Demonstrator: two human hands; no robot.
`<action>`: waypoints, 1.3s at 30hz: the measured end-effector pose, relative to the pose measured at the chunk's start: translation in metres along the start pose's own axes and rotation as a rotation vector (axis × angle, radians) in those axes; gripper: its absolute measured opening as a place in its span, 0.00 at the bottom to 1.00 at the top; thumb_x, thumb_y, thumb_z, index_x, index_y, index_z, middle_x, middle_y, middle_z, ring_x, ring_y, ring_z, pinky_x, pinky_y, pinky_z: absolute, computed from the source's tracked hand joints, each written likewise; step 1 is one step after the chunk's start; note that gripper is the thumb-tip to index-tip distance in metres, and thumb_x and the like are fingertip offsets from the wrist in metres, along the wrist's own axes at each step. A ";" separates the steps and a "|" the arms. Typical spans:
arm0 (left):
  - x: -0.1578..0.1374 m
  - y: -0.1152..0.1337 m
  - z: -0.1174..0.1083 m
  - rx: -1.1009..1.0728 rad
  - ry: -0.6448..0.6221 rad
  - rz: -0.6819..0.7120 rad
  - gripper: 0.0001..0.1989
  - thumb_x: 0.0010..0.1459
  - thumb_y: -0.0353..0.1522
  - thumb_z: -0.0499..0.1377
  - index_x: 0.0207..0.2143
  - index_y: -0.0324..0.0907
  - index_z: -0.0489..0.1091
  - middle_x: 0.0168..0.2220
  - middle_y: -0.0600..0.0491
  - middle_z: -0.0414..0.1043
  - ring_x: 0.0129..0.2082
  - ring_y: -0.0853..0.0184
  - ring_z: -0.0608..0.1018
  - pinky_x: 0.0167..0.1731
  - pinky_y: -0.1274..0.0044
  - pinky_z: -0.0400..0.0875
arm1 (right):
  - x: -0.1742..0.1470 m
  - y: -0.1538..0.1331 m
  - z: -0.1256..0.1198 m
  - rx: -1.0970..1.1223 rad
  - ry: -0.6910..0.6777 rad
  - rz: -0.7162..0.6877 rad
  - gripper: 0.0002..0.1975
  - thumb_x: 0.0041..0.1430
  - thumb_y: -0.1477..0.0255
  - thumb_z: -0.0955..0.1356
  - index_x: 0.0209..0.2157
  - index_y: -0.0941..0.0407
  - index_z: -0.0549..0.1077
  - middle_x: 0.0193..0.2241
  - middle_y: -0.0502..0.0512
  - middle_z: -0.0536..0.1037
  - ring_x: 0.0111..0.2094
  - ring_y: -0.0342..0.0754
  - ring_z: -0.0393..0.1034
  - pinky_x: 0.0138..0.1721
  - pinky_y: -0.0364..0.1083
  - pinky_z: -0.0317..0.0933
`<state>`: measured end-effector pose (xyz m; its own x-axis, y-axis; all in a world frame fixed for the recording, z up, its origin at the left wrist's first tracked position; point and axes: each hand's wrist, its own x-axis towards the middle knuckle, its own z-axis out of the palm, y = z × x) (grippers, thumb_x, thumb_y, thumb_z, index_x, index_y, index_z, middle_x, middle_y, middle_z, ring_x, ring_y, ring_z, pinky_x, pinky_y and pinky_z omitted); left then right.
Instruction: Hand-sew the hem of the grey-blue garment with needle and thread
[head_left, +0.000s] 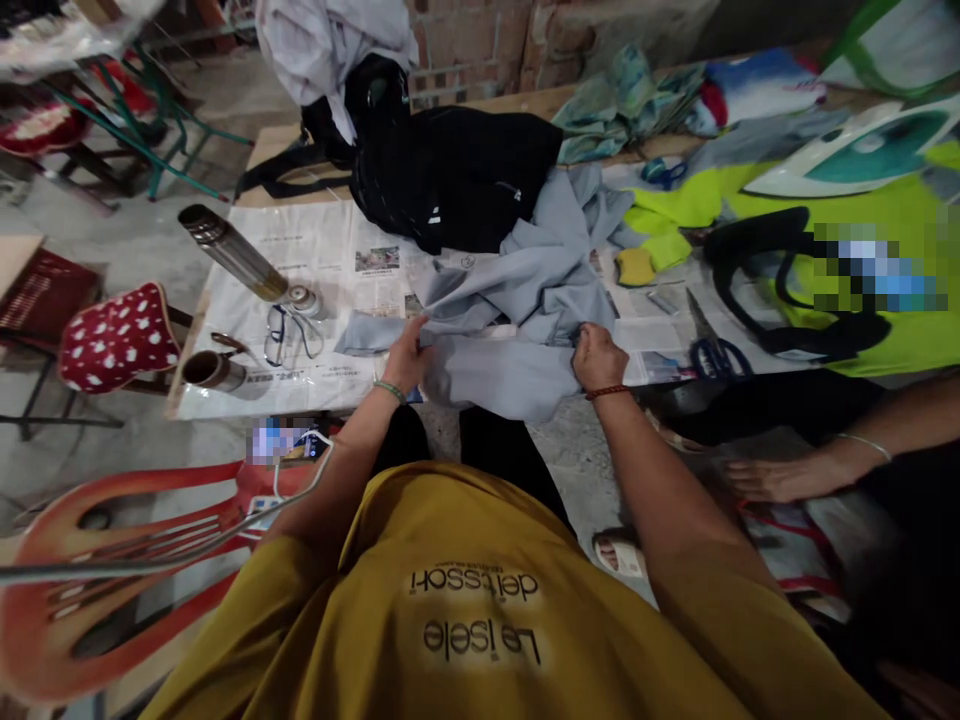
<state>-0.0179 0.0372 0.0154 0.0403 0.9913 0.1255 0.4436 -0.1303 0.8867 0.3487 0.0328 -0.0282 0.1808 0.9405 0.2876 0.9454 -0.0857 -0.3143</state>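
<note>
Between left hand (407, 358) and right hand (601, 359), grey cloth panel (501, 378), gripped by both

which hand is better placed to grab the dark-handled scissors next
Probably the right hand: it is nearer the scissors, which lie on its side. The left hand is farther, and both hold grey cloth.

Soft light-grey cloth (555, 285) in front of me: rumpled into loose folds on the newspaper-covered table (337, 250), its smoother near panel spread sideways, drooping past the edge.
</note>
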 end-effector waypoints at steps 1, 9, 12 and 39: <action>0.000 -0.003 0.001 0.077 0.001 -0.007 0.25 0.53 0.27 0.66 0.55 0.43 0.71 0.36 0.54 0.70 0.29 0.70 0.72 0.36 0.77 0.73 | 0.000 -0.001 -0.001 -0.001 -0.010 0.009 0.19 0.68 0.70 0.56 0.51 0.59 0.73 0.45 0.64 0.79 0.40 0.51 0.71 0.36 0.44 0.57; -0.034 -0.005 -0.015 0.340 0.201 -0.171 0.06 0.62 0.33 0.59 0.35 0.41 0.75 0.32 0.52 0.72 0.30 0.68 0.75 0.37 0.77 0.72 | 0.001 -0.005 -0.008 -0.014 -0.115 0.067 0.20 0.70 0.69 0.57 0.55 0.59 0.71 0.50 0.65 0.78 0.46 0.53 0.72 0.40 0.45 0.60; -0.033 0.004 -0.016 0.373 0.066 -0.220 0.10 0.61 0.37 0.59 0.31 0.41 0.76 0.29 0.53 0.75 0.32 0.66 0.76 0.38 0.77 0.71 | 0.000 -0.003 -0.005 0.019 -0.070 0.045 0.20 0.70 0.69 0.56 0.53 0.60 0.72 0.48 0.65 0.79 0.44 0.53 0.72 0.39 0.45 0.60; -0.005 0.031 0.000 0.683 -0.461 -0.135 0.06 0.56 0.25 0.61 0.26 0.40 0.73 0.29 0.48 0.74 0.34 0.59 0.78 0.37 0.72 0.69 | 0.000 -0.001 -0.001 0.012 -0.042 0.000 0.19 0.68 0.69 0.56 0.52 0.59 0.71 0.46 0.65 0.79 0.43 0.53 0.72 0.37 0.45 0.59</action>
<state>-0.0043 0.0284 0.0420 0.2447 0.9256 -0.2887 0.9100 -0.1165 0.3978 0.3481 0.0326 -0.0266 0.1688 0.9535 0.2496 0.9421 -0.0817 -0.3251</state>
